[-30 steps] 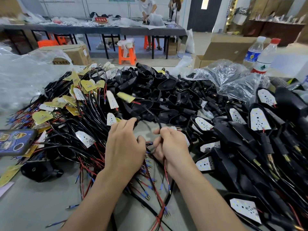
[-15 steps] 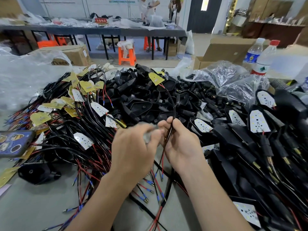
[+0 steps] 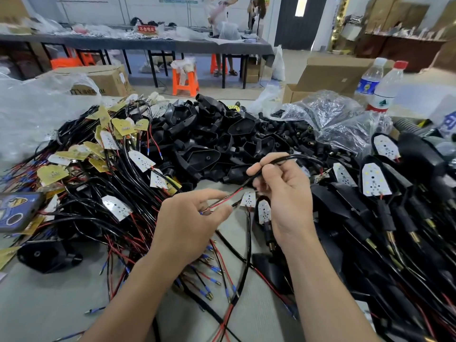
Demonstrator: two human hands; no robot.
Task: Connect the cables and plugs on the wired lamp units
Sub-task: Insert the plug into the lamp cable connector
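Black cable [image 3: 296,157], split red-and-black leads [image 3: 232,195], in pinch of left hand [image 3: 187,218] and right hand [image 3: 286,193].

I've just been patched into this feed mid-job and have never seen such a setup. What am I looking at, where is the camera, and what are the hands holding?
There is no machine here: a person works with two bare hands, and the single picture comes from a wide-angle camera on their head, looking forward and down. The right hand grips a black cable; where its sheath ends, thin red and black wires run to the left hand, which pinches their ends. On the grey table lie, to the left, a tangle of wired LED boards; in the middle, a heap of empty black housings; to the right, lamp units with boards seated in housings. A phone lies at the left edge, and two water bottles stand at the far right.
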